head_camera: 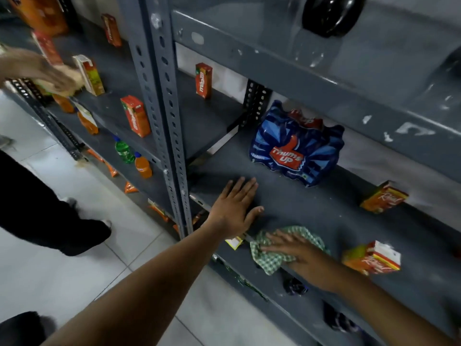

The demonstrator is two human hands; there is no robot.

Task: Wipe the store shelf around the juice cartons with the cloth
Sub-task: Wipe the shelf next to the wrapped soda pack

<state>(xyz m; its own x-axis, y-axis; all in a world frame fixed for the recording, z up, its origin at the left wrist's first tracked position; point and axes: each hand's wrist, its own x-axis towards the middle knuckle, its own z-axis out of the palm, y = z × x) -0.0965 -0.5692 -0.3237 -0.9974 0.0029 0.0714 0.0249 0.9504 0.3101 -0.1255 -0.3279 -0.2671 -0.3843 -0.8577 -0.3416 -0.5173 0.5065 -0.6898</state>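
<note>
Mid-wipe: right hand (301, 255) presses green checked cloth (272, 258) flat-fingered on grey metal shelf (324, 216) front edge, left hand (237, 208) splayed empty bracing; next sweep toward orange juice carton (371, 258), skirting it.

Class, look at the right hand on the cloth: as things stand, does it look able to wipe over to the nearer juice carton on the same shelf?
Probably yes. The right hand presses the green checked cloth flat on the shelf, and only bare shelf lies between it and the nearer juice carton.
</note>
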